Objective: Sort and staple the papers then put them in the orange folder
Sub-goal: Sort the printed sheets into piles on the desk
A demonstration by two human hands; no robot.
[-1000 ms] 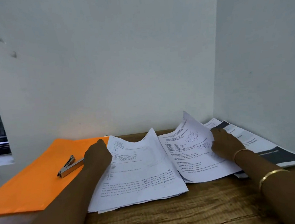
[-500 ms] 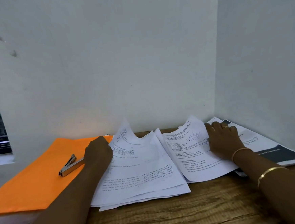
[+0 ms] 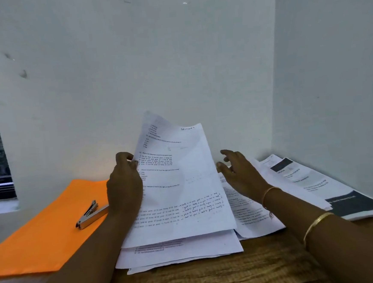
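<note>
At a wooden bench (image 3: 214, 277) set into a corner of white walls (image 3: 131, 78), I sort printed papers. The orange folder (image 3: 43, 237) lies flat and closed on the bench's left side, its right edge running under my left arm. Three groups of paper spread to its right: a loose pile (image 3: 185, 251) at centre, a second pile (image 3: 252, 218) just beside it, and printouts with dark bands (image 3: 346, 198) against the right wall. My left hand (image 3: 123, 182) pinches the left edge of one sheet (image 3: 180, 186), fingers curled round it, holding its far end tilted up off the centre pile; handwritten lines cross its lower part. My right hand (image 3: 241, 172) is spread wide and holds nothing, above the second pile; whether it touches the paper I cannot tell. A metal stapler (image 3: 91, 214) rests on the folder, near my left wrist. Two gold bangles (image 3: 317, 222) circle my right forearm.
</note>
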